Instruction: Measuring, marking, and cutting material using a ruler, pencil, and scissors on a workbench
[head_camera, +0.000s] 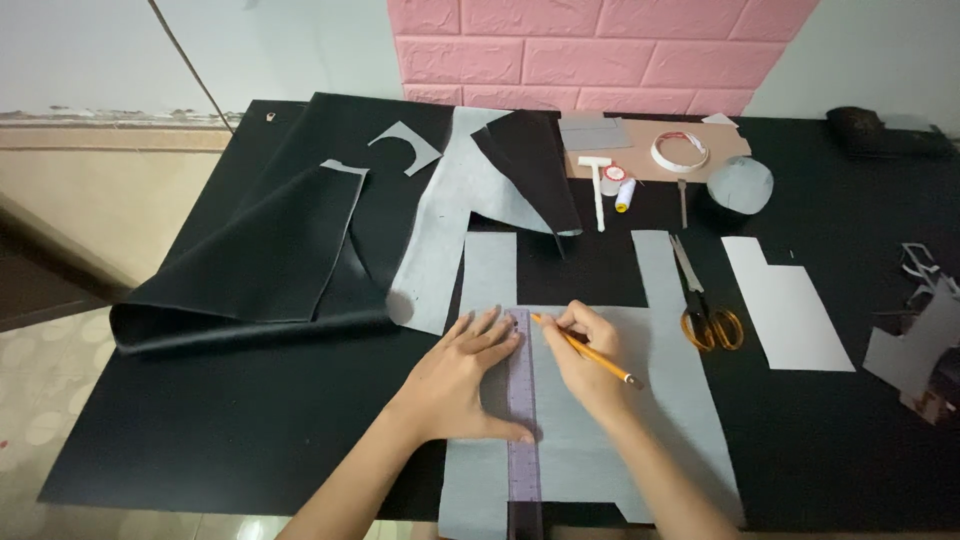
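My left hand (462, 378) lies flat with fingers spread on a purple ruler (522, 440), pressing it onto a grey cut piece of material (670, 390) that lies on the black table (200, 420). The ruler runs lengthwise toward me. My right hand (585, 355) grips a yellow pencil (590, 352), its tip touching the grey piece at the far end of the ruler's right edge.
Orange-handled scissors (705, 305) lie right of the grey piece, beside a white paper template (790, 305). Folded black sheets (270, 260) fill the left. At the back sit a tape roll (680, 150), thread spool (625, 193), white tool (597, 190) and round grey piece (742, 185).
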